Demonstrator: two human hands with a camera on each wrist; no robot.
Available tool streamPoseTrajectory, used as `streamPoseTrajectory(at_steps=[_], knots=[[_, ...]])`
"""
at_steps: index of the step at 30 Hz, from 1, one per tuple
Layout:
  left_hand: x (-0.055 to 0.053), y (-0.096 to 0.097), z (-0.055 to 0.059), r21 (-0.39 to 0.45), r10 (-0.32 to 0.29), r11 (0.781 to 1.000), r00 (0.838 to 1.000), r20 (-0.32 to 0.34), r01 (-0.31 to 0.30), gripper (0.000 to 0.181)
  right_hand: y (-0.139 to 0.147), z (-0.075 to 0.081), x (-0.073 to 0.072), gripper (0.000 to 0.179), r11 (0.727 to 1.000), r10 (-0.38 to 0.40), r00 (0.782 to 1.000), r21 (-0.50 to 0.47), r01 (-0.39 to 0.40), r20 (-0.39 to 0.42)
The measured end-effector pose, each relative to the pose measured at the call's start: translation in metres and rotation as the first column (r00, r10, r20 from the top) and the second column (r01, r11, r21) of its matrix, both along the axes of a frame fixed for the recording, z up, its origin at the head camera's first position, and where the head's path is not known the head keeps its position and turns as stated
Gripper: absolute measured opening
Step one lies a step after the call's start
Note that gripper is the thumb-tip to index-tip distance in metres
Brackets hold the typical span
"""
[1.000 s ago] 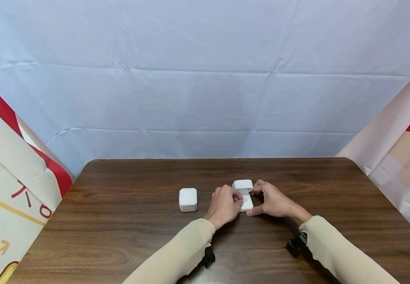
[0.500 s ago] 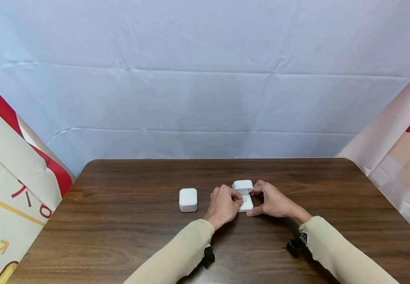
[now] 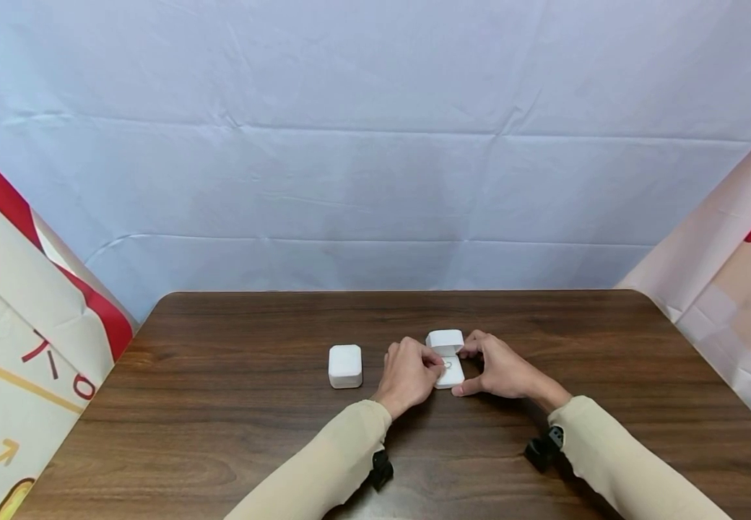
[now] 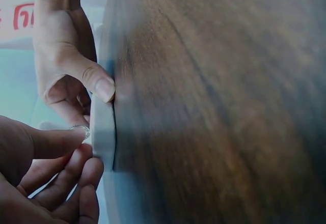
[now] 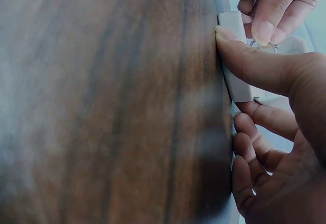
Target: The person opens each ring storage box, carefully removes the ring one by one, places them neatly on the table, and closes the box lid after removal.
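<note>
A small white ring box [image 3: 451,380] stands on the table right of the middle, with its lid raised at the back. My left hand [image 3: 408,372] is at its left side, pinching a thin silvery ring [image 5: 275,47] between thumb and fingers over the box's cushion. In the left wrist view the ring [image 4: 86,131] shows at the thumb tip. Whether it sits in the cushion slot cannot be told. My right hand [image 3: 504,368] grips the box from the right, its thumb on the front edge and its other fingers by the hinge side.
Another white box [image 3: 346,366], closed, stands to the left of my left hand on the dark wooden table [image 3: 232,404]. A pale cloth [image 3: 375,180] hangs behind the far edge. Patterned cloths hang at both sides.
Both hands stay almost in place, the right still holding the box. The ring looks slightly turned in the left fingers, showing rounder now.
</note>
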State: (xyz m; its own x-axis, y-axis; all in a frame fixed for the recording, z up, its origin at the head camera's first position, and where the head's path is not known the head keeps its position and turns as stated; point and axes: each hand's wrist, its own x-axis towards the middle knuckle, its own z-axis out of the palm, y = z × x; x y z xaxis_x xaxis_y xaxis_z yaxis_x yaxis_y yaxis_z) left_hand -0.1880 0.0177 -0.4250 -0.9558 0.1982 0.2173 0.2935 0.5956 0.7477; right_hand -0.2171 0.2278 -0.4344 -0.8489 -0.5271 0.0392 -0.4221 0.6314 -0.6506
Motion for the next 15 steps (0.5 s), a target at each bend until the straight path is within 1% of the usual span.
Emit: streamPoseTrajectory(at_steps=[10, 15], knots=[[0.0034, -0.0028, 0.0022, 0.026, -0.007, 1.000, 0.999, 0.032, 0.006, 0.008, -0.0004, -0.0001, 0.0009, 0.040, 1.000, -0.007, 1.000, 0.004, 0.007, 0.004], [0.0092, -0.0055, 0.0059, 0.000, -0.029, 1.000, 0.999, 0.044, 0.029, 0.010, -0.0006, -0.0001, 0.0009, 0.041, 1.000, -0.008, 1.000, -0.005, 0.008, -0.001]])
